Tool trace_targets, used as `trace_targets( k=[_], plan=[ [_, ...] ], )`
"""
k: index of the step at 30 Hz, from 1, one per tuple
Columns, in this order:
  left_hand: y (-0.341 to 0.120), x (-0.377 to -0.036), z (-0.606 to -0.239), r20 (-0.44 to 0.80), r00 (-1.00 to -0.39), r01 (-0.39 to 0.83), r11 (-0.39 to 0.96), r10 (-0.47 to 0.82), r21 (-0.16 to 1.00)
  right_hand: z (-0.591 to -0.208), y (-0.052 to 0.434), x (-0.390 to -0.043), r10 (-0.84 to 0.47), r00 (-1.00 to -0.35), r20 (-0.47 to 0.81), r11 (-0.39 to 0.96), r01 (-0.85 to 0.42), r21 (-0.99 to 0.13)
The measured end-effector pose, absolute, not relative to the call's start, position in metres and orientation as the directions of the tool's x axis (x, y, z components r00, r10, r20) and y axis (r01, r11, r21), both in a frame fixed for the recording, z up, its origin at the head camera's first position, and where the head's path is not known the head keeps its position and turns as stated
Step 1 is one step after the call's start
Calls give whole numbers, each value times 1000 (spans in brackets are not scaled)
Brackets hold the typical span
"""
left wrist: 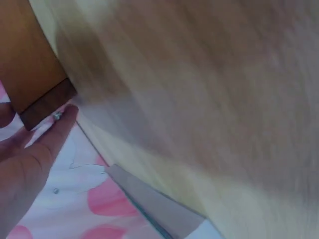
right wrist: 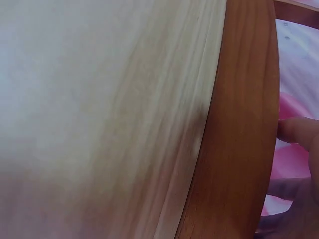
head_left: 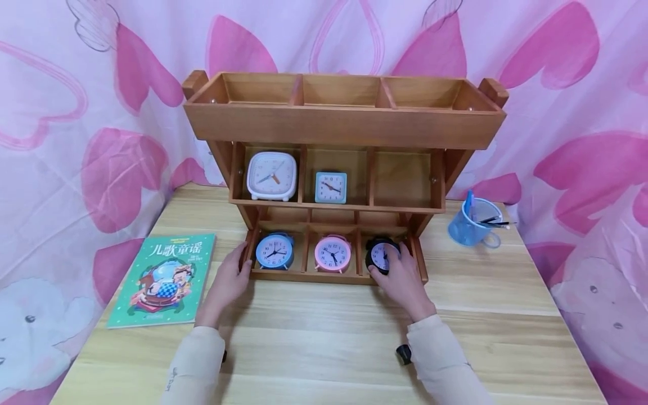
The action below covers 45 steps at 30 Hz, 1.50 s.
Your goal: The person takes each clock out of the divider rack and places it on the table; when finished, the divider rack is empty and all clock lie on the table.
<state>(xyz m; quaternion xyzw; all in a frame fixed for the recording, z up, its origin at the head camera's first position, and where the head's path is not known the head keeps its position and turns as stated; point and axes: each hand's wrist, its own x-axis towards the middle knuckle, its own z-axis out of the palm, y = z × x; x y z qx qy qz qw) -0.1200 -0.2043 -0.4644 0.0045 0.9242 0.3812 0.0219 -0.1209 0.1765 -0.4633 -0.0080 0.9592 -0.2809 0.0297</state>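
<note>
A wooden three-tier shelf (head_left: pixel 344 125) stands on the table. At the left end of its lowest tier my left hand (head_left: pixel 234 278) holds the side panel, thumb and fingers on either side of the wood; the left wrist view shows the panel's corner (left wrist: pixel 47 104) between them. My right hand (head_left: pixel 402 279) grips a black alarm clock (head_left: pixel 377 256) in the lowest tier's right compartment, partly covering its face. Beside it, a pink alarm clock (head_left: pixel 332 253) occupies the middle compartment and a blue alarm clock (head_left: pixel 274 251) the left one. The right wrist view shows only fingers (right wrist: pixel 299 132) beyond the shelf's front board.
On the middle tier are a white clock (head_left: pixel 272 175) at left and a small teal-framed square clock (head_left: pixel 331 188). A green book (head_left: pixel 162 281) lies left of the shelf. To the right stands a blue cup (head_left: pixel 471 228) with pens. A pink-patterned curtain hangs behind.
</note>
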Motion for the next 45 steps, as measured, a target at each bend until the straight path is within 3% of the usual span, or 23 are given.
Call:
trace_targets(
  k=[12, 22, 28, 32, 35, 45],
  plan=[
    [-206, -123, -463, -100, -995, -88, 689, -24, 719, -463, 167, -131, 59, -997, 56, 834, 19, -551],
    [-198, -124, -467, -125, -992, -114, 683, -34, 721, -420, 187, -101, 187, -935, 302, 759, -58, -649],
    [-197, -123, -468, -108, -993, -112, 690, -49, 715, -413, 228, -93, 328, -913, 244, 762, 102, -640],
    [-198, -123, -469, -104, -993, -118, 688, -62, 716, -427, 254, -97, 373, -893, 252, 760, 138, -636],
    [-198, -123, -468, -104, -993, -117, 685, -60, 719, -439, 269, -103, 364, -902, 231, 764, 148, -628],
    [-198, -124, -468, -123, -991, -124, 680, -50, 722, -461, 291, -125, 263, -964, -26, 785, 230, -575]
  ],
)
